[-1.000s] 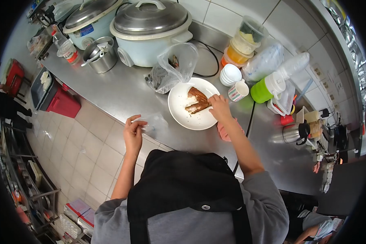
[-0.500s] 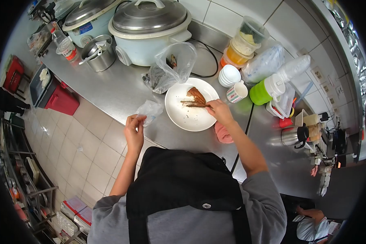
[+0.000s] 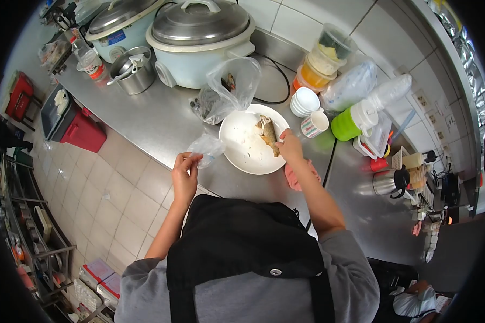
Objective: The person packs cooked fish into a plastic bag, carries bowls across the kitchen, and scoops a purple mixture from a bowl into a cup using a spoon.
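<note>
A piece of fried fish (image 3: pixel 268 134), browned with pale flesh showing, lies on the right part of a white plate (image 3: pixel 236 153). My right hand (image 3: pixel 290 147) reaches over the plate's right rim, its closed fingers against the edge of the fish. Left of the plate, my left hand (image 3: pixel 185 170) pinches a small clear plastic bag (image 3: pixel 208 146) between thumb and fingers. Small dark crumbs dot the plate. Just beyond it stands an open clear bag (image 3: pixel 221 97) with dark scraps inside. A pink cloth (image 3: pixel 295 178) lies partly under my right wrist.
Large rice cookers (image 3: pixel 199 54) and a metal pot (image 3: pixel 133 75) stand along the back. Stacked white bowls (image 3: pixel 304 100), a mug (image 3: pixel 314 124), food tubs (image 3: pixel 317 64) and a green jug (image 3: pixel 346 125) are to the right. A red bin (image 3: pixel 83 132) sits on the floor left.
The fish has turned over and now lies more upright along the plate's right side, showing paler flesh. My left hand and its bag have shifted slightly right.
</note>
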`<action>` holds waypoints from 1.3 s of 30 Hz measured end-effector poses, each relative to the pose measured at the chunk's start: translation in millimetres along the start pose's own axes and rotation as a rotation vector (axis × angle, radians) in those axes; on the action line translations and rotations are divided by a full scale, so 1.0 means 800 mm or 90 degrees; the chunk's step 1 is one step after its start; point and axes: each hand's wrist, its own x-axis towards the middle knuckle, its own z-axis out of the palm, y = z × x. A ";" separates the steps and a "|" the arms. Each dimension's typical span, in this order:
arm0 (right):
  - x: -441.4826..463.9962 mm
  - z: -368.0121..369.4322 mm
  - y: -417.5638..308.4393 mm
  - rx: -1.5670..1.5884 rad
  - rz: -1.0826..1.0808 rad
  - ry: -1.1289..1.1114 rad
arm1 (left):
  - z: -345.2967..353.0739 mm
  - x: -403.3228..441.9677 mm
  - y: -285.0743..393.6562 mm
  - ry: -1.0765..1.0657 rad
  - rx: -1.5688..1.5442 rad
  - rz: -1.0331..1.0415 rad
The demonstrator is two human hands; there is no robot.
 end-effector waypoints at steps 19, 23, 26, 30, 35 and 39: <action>-0.026 0.030 -0.016 -0.418 -0.195 0.215 | 0.002 0.011 -0.004 0.024 0.049 0.026; -0.038 -0.004 -0.033 -0.205 -0.203 0.159 | -0.003 0.024 0.005 0.005 0.077 0.056; -0.037 -0.029 -0.032 0.186 -0.005 -0.053 | 0.000 0.034 0.013 -0.007 0.124 0.070; -0.047 -0.043 -0.021 0.444 0.095 -0.260 | 0.010 0.044 0.008 -0.085 0.143 0.039; -0.080 -0.065 -0.048 0.597 0.132 -0.260 | 0.023 0.048 0.004 -0.120 0.176 0.121; -0.096 -0.077 -0.080 0.602 0.088 -0.237 | 0.030 0.042 0.025 -0.174 0.171 0.100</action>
